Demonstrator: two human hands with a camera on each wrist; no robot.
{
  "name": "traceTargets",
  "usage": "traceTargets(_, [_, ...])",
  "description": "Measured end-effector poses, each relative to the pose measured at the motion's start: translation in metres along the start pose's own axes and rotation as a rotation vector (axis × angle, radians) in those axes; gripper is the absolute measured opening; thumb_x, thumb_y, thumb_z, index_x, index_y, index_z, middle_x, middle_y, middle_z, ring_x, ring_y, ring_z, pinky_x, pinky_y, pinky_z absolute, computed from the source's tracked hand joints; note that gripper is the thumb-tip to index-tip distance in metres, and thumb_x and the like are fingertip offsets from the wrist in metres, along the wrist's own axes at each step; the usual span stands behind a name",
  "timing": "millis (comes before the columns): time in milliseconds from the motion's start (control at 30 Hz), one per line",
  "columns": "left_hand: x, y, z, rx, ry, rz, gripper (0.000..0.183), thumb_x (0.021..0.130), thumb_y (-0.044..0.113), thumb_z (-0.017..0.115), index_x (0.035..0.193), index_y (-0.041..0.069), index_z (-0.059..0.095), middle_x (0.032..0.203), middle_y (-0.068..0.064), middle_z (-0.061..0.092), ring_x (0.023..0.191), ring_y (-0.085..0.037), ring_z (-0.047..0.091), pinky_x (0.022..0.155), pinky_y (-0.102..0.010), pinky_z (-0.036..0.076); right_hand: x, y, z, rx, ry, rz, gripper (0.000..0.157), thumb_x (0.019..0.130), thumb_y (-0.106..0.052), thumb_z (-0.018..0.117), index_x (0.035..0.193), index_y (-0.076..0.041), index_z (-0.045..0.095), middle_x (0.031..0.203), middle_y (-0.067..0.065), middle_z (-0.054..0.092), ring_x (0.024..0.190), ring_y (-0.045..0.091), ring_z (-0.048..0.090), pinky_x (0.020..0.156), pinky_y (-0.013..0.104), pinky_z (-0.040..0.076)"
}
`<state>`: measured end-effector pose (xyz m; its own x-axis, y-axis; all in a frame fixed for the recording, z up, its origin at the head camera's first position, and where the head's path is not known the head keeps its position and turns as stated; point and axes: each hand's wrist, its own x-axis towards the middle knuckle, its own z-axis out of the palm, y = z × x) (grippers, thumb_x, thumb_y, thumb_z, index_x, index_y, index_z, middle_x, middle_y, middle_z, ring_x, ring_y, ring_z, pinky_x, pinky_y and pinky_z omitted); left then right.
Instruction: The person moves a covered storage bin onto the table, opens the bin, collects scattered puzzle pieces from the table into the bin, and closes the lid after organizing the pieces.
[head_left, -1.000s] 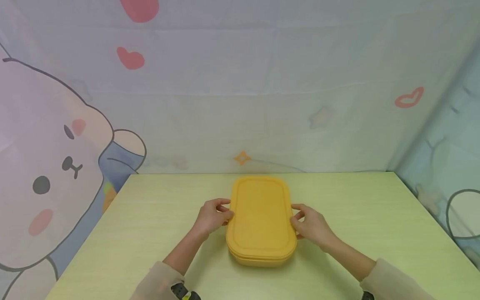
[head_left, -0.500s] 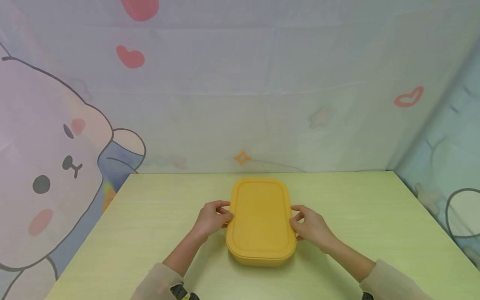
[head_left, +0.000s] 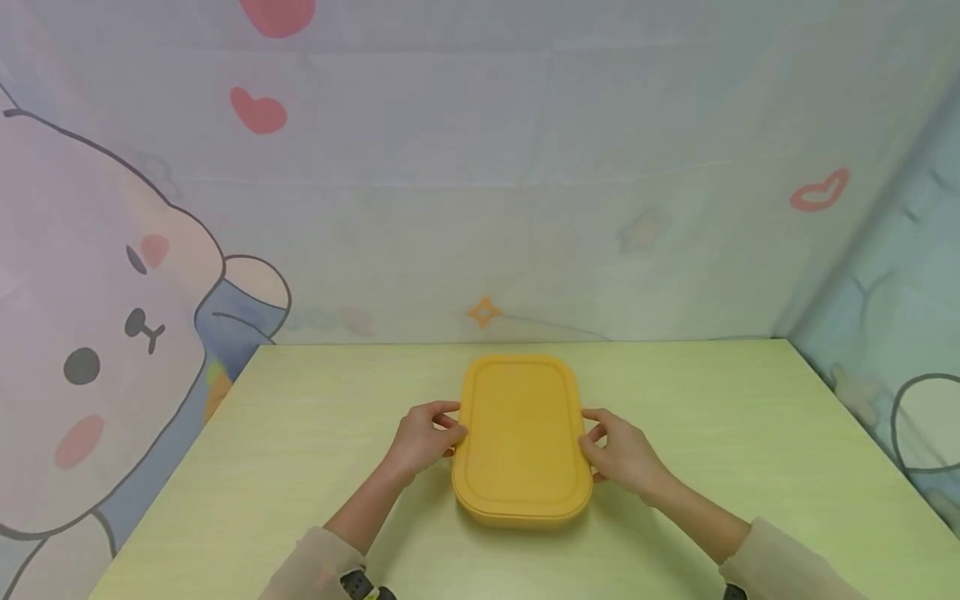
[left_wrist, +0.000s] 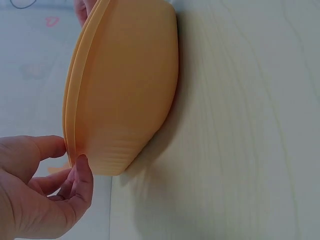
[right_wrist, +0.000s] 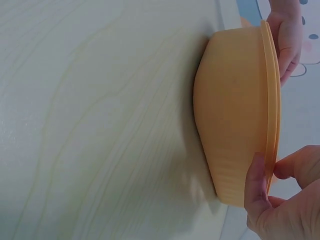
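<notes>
A yellow food container [head_left: 519,522] stands on the table, its flat yellow lid [head_left: 522,433] lying over the top. At the container's left side my left hand [head_left: 423,437] pinches the rim, thumb above and fingers below. My right hand [head_left: 622,450] grips the opposite rim the same way. In the left wrist view the left hand [left_wrist: 45,185] holds the lid edge and rim together near the far corner. The right wrist view has the right hand [right_wrist: 285,195] likewise at the rim, a finger against the outer wall. The inside of the container is hidden.
The pale wood-grain table [head_left: 322,433] extends to both sides of the container. Behind it hangs a printed cloth [head_left: 525,208] with hearts and a cartoon bear [head_left: 112,333]. A second cloth [head_left: 915,317] borders the right side.
The lid has come down slightly, and the gap line at its near edge has narrowed. Both hands keep their places at the sides.
</notes>
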<state>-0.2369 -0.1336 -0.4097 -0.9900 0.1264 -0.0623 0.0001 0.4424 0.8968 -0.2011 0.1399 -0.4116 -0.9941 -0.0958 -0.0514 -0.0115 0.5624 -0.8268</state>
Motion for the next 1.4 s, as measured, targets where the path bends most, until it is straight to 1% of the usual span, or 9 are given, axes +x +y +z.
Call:
traceTargets(100, [-0.001,0.001,0.0,0.045,0.004,0.029,0.044,0.079,0.005,0.062,0.122,-0.002,0.056,0.09,-0.012,0.061,0.062,-0.012,0.06,0.056,-0.026,0.055,0.001,0.001,-0.001,-0.065,0.013,-0.034,0.047,0.086,-0.008,0.055,0.13,0.004,0.045,0.093,0.011,0.056,0.056,0.012,0.057,0.051,0.026,0.054])
traceTargets(233, [-0.001,0.001,0.0,0.157,0.024,0.071,0.041,0.08,0.01,0.064,0.119,0.002,0.059,0.093,-0.009,0.063,0.062,-0.011,0.059,0.053,-0.024,0.051,0.002,0.002,-0.002,-0.194,0.051,-0.098,0.045,0.084,-0.01,0.058,0.126,0.004,0.049,0.097,0.012,0.057,0.067,0.012,0.06,0.054,0.023,0.05])
traceTargets(400, [-0.007,0.001,-0.001,0.29,0.052,0.144,0.036,0.08,0.016,0.066,0.115,0.006,0.062,0.104,-0.007,0.063,0.071,-0.013,0.059,0.056,-0.023,0.048,-0.001,0.001,-0.004,-0.282,0.066,-0.206,0.042,0.083,-0.011,0.061,0.122,0.0,0.053,0.111,0.015,0.054,0.085,0.023,0.063,0.06,0.026,0.051])
traceTargets(533, [-0.012,0.003,-0.003,0.399,0.038,0.238,0.034,0.08,0.019,0.068,0.112,0.008,0.063,0.114,-0.007,0.059,0.082,-0.019,0.061,0.063,-0.028,0.05,-0.005,0.0,-0.004,-0.361,0.076,-0.338,0.038,0.081,-0.011,0.064,0.117,0.0,0.057,0.116,0.015,0.053,0.094,0.03,0.061,0.065,0.032,0.054])
traceTargets(633, [-0.016,0.003,-0.005,0.49,0.02,0.322,0.035,0.08,0.02,0.069,0.111,0.007,0.063,0.118,-0.006,0.058,0.093,-0.024,0.061,0.073,-0.034,0.052,-0.008,0.0,-0.005,-0.421,0.088,-0.43,0.04,0.079,-0.012,0.066,0.116,0.002,0.058,0.119,0.016,0.054,0.101,0.033,0.059,0.075,0.04,0.053])
traceTargets(800, [-0.022,0.003,-0.012,0.57,-0.059,0.415,0.044,0.08,0.024,0.068,0.118,0.003,0.06,0.129,-0.008,0.053,0.115,-0.03,0.052,0.092,-0.044,0.046,-0.011,0.002,-0.01,-0.454,0.019,-0.478,0.05,0.08,-0.017,0.067,0.122,0.006,0.054,0.128,0.019,0.051,0.114,0.037,0.051,0.09,0.049,0.046])
traceTargets(1067, [-0.028,0.002,-0.022,0.576,-0.226,0.419,0.056,0.083,0.031,0.066,0.131,0.006,0.05,0.142,-0.008,0.039,0.128,-0.031,0.038,0.1,-0.049,0.038,-0.013,0.003,-0.018,-0.446,-0.128,-0.489,0.066,0.08,-0.027,0.068,0.131,0.008,0.044,0.137,0.024,0.041,0.12,0.041,0.044,0.094,0.053,0.042])
traceTargets(1200, [-0.029,0.002,-0.023,0.579,-0.257,0.419,0.059,0.084,0.033,0.065,0.133,0.006,0.048,0.144,-0.008,0.036,0.13,-0.031,0.035,0.101,-0.049,0.037,-0.013,0.005,-0.018,-0.467,-0.15,-0.497,0.069,0.081,-0.03,0.068,0.133,0.007,0.042,0.139,0.024,0.038,0.121,0.041,0.043,0.095,0.052,0.041])
traceTargets(1400, [-0.028,0.0,-0.024,0.589,-0.264,0.431,0.058,0.085,0.032,0.064,0.134,0.006,0.047,0.144,-0.008,0.035,0.131,-0.031,0.035,0.101,-0.048,0.037,-0.013,0.006,-0.016,-0.496,-0.152,-0.514,0.068,0.082,-0.031,0.067,0.134,0.006,0.042,0.14,0.023,0.037,0.12,0.04,0.044,0.094,0.05,0.043])
